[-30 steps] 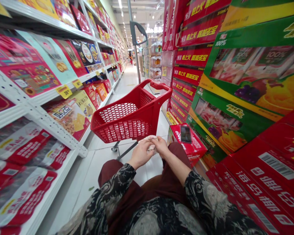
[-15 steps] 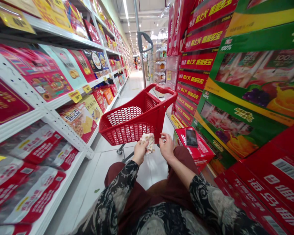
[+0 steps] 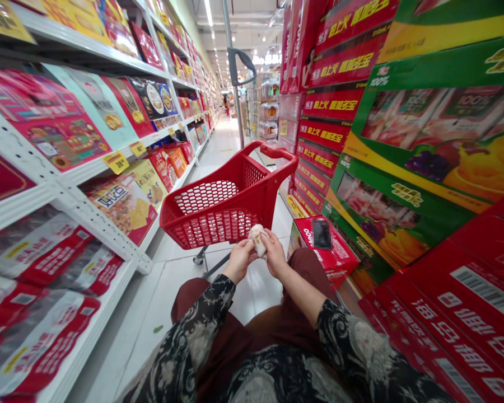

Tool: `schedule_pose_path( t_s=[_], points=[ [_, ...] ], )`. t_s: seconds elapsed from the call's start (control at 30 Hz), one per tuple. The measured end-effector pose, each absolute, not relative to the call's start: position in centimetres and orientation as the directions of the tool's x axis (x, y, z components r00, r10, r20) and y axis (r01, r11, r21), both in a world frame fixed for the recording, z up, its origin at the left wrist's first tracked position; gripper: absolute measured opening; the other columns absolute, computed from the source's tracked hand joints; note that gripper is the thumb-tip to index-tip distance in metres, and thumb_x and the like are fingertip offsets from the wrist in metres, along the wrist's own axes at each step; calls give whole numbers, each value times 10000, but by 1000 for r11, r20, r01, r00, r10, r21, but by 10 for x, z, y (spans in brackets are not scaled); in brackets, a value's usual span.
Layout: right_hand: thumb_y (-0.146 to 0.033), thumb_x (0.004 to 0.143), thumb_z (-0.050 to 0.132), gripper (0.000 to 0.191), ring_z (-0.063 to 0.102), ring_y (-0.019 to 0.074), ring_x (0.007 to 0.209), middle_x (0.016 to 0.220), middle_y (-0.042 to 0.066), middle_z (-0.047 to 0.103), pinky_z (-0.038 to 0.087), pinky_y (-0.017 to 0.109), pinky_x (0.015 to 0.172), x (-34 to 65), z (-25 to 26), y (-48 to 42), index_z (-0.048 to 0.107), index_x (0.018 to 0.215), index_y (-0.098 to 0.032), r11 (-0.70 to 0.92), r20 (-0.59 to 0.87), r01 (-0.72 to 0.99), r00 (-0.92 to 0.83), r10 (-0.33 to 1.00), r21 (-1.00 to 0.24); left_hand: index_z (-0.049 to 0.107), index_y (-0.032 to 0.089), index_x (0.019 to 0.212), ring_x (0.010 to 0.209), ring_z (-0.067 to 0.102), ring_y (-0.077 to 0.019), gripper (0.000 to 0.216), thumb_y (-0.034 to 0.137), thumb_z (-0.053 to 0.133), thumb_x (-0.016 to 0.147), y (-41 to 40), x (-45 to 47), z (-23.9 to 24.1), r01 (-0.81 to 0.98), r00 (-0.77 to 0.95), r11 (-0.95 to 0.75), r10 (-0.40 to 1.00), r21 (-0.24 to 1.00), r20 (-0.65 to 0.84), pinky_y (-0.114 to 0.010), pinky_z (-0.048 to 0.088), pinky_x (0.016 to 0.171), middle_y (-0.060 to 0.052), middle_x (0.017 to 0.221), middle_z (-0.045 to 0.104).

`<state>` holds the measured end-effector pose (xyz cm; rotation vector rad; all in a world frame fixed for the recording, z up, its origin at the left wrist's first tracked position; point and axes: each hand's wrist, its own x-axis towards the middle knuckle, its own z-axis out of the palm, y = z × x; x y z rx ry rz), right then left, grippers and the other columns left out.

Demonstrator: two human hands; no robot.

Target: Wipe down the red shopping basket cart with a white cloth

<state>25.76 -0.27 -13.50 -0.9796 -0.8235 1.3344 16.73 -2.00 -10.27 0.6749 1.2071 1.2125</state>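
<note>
Now the left hand (image 3: 240, 258) and right hand (image 3: 274, 254) share one grip, clenched on a pale crumpled wad (image 3: 258, 238) held between them, just short of the red shopping cart (image 3: 218, 215), seemingly mid-folding, which calls for fingertip tucking.

A red plastic shopping cart (image 3: 222, 210) stands at centre frame on the pale tiled floor (image 3: 159, 291); white shelves (image 3: 59, 186) of boxed snacks fill the left side, yellow price tags (image 3: 116, 162) on their edges; red cartons (image 3: 331, 137) and green juice cartons (image 3: 407, 162) are stacked at right; a red box (image 3: 334, 258) lies low beside them.
</note>
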Motion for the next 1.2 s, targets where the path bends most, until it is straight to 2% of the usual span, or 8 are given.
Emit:
schedule_pose_path(
  t_s=[0.2, 0.33, 0.43, 0.53, 0.63, 0.9, 1.03, 1.2],
  points=[
    [-415, 707, 585, 401, 641, 185, 850, 943, 48, 684, 519, 282, 730, 252, -133, -6, 582, 1030, -178, -38, -41, -413, -2, 999, -910, 584, 189, 933, 673, 561, -85, 410, 204, 712, 544, -20, 165, -100, -218, -168, 284, 932, 934, -323, -236, 444, 646, 19, 829, 635],
    [-338, 747, 547, 301, 593, 215, 1000, 1045, 75, 651, 473, 343, 914, 262, -130, 0, 628, 988, -178, 91, 93, 26, 102, 990, -996, 596, 165, 864, 609, 561, -94, 391, 179, 689, 484, -15, 160, -99, -329, -38, 271, 953, 905, -300, -243, 458, 602, 21, 734, 631],
    [-231, 760, 511, 415, 476, 245, 1211, 1272, 133, 539, 362, 399, 1063, 273, -121, -3, 577, 1163, -156, 297, 372, 359, 163, 914, -885, 601, 140, 824, 596, 585, -120, 385, 161, 665, 445, -8, 154, -101, -341, -70, 251, 954, 906, -290, -249, 461, 583, 0, 705, 647],
    [-202, 775, 489, 512, 373, 243, 1322, 1395, 145, 445, 291, 413, 1120, 278, -116, -10, 505, 1282, -134, 582, 618, 495, -110, 779, -645, 597, 138, 821, 592, 592, -127, 388, 147, 663, 439, -2, 148, -106, -302, -122, 235, 951, 924, -282, -239, 454, 565, 7, 681, 642],
    [-224, 732, 557, 650, 339, 270, 1353, 1428, 159, 420, 278, 451, 1125, 274, -120, -15, 430, 1359, -114, 716, 576, 490, -431, 695, -497, 576, 148, 761, 548, 568, -109, 323, 165, 703, 465, 1, 145, -113, -260, -129, 281, 938, 924, -322, -216, 421, 519, 32, 610, 603],
    [-72, 746, 537, 734, 261, 280, 1400, 1480, 148, 356, 288, 516, 1101, 268, -157, -10, 313, 1441, -141, 662, 418, 601, -514, 749, -448, 591, 128, 704, 631, 626, -155, 241, 181, 749, 530, 0, 148, -110, -240, 14, 392, 916, 888, -401, -240, 463, 548, -23, 616, 625],
    [-97, 832, 477, 526, 345, 248, 1365, 1411, 114, 470, 352, 513, 1053, 289, -152, 25, 475, 1344, -218, 695, 494, 592, -496, 714, -409, 598, 137, 798, 641, 631, -142, 220, 148, 688, 598, 7, 151, -97, -200, 24, 359, 932, 912, -362, -254, 484, 597, -39, 700, 656],
    [-150, 867, 445, 484, 244, 232, 1411, 1429, 77, 454, 210, 524, 1126, 330, -85, 102, 481, 1341, -240, 591, 734, 739, -199, 649, -322, 580, 148, 1050, 945, 633, -191, 397, 99, 591, 656, 36, 148, -85, 98, -152, 160, 978, 982, -144, -311, 491, 819, -102, 1039, 660]
  ],
)
